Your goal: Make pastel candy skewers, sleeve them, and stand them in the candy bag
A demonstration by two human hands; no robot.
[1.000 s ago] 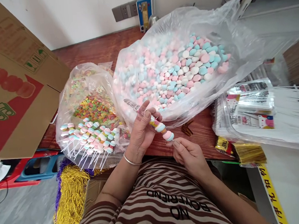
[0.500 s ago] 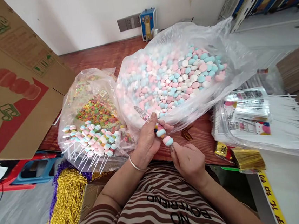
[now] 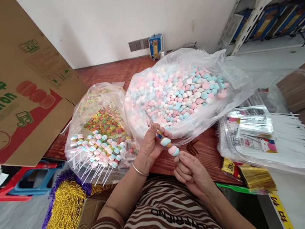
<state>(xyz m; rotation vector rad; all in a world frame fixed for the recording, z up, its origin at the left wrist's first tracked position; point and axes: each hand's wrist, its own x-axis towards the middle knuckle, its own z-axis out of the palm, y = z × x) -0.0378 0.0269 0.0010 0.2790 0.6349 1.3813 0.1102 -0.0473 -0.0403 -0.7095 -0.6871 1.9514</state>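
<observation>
My left hand (image 3: 151, 143), with a bangle at the wrist, is closed round a clear printed wrapper. Out of it, toward my right hand, sticks a skewer of pastel candies (image 3: 169, 146), pink, blue and white. My right hand (image 3: 188, 168) pinches the skewer's near end just below the last candy. Behind the hands lies a big clear bag of pink, blue and white candies (image 3: 194, 96). On the left, several finished candy skewers (image 3: 99, 150) with white sticks rest on a bag of colourful ring pieces (image 3: 107, 122).
A large cardboard box (image 3: 31, 86) stands at the left. On the right are a tray of white sticks (image 3: 291, 130), silver wrappers (image 3: 253, 122) and gold twist ties (image 3: 257, 178). A blue device (image 3: 156, 46) sits by the wall.
My right hand has turned, with its fingers now more visible around the skewer's end. The skewer has rotated in my grip. The camera view has tilted up and shifted left.
</observation>
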